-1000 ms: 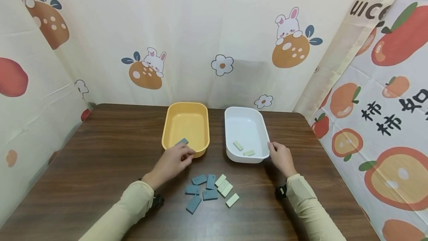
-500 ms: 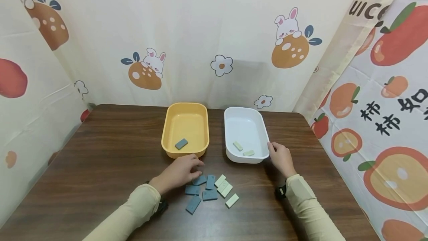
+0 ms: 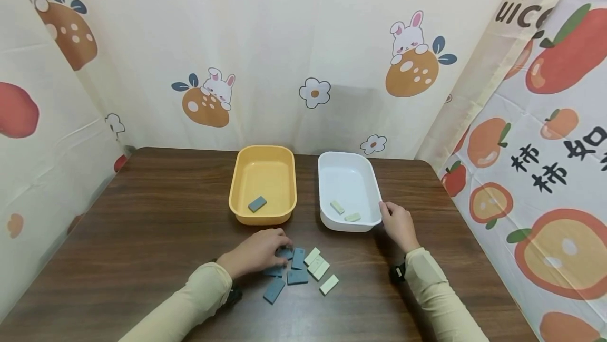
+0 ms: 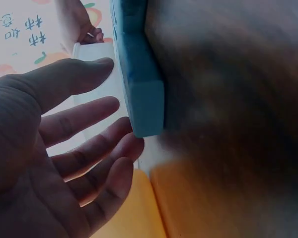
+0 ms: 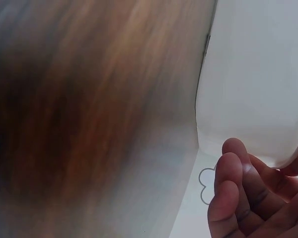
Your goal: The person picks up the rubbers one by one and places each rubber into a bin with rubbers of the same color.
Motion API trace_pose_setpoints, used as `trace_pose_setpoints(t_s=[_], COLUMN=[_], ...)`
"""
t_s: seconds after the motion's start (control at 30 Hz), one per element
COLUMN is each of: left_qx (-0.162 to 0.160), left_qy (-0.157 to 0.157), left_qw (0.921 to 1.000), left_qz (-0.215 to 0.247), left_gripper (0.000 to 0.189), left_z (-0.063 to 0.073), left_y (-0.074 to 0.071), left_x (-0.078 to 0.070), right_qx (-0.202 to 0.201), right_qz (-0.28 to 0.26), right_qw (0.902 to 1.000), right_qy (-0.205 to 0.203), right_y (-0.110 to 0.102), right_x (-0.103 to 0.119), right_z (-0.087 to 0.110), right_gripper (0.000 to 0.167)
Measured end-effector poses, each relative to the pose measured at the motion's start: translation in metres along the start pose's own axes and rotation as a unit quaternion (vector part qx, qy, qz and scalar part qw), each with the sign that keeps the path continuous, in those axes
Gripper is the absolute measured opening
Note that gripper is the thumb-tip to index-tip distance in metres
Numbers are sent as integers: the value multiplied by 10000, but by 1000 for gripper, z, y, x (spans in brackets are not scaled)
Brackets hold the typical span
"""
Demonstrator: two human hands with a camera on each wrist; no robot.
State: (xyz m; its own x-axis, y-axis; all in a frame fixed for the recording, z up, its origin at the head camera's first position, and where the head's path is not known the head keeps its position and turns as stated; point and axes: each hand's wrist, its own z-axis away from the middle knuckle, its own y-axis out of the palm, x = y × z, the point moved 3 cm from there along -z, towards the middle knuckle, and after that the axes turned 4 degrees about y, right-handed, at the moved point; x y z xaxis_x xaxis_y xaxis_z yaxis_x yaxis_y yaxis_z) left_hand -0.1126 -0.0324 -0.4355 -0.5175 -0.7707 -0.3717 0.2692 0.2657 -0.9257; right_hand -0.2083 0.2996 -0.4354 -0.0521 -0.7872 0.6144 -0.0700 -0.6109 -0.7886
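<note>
My left hand (image 3: 256,252) is over a cluster of blue-grey blocks, its thumb and fingers spread around one block (image 3: 286,253). In the left wrist view the fingers stay loosely apart beside a blue-grey block (image 4: 148,106), without a visible pinch. Part of the cluster is hidden beneath this hand. My right hand (image 3: 399,227) pinches the right rim of a white plastic bin (image 3: 348,226); the right wrist view shows its fingers (image 5: 229,168) at the bin's edge. Two pale green blocks (image 3: 353,217) lie inside that bin.
A yellow bin (image 3: 263,221) stands left of the white one, holding one blue-grey block (image 3: 257,204). Several pale green blocks (image 3: 329,284) lie on the dark wooden table (image 3: 166,210), right of the blue-grey ones. A printed curtain (image 3: 265,41) hangs behind the table.
My left hand has moved from the yellow bin's front edge toward me and right, onto the blue-grey blocks. The block in the yellow bin is now uncovered. My right hand stays put.
</note>
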Motion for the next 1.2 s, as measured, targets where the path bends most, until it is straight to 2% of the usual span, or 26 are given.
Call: trace_pose_setpoints(t_s=[0.27, 0.57, 0.87, 1.07, 1.2], left_qx=[140, 4, -34, -9, -233], left_qy=[-28, 71, -48, -269, -314], left_qw=[9999, 10000, 9999, 9994, 9989], left_qz=[49, -29, 85, 212, 268], left_gripper=[33, 28, 24, 23, 24], left_z=[-1, -3, -3, -1, 1], left_y=[3, 1, 1, -2, -5], left_x=[-2, -5, -6, -5, -4], right_qx=[62, 57, 10, 34, 45], right_qz=[-65, -16, 20, 25, 17], right_qw=[9999, 9999, 10000, 10000, 9999], right_qy=[44, 88, 37, 76, 98], right_y=[0, 0, 0, 0, 1], right_x=[-1, -1, 0, 0, 0], right_z=[1, 0, -1, -1, 0], right_gripper=[42, 41, 41, 41, 41])
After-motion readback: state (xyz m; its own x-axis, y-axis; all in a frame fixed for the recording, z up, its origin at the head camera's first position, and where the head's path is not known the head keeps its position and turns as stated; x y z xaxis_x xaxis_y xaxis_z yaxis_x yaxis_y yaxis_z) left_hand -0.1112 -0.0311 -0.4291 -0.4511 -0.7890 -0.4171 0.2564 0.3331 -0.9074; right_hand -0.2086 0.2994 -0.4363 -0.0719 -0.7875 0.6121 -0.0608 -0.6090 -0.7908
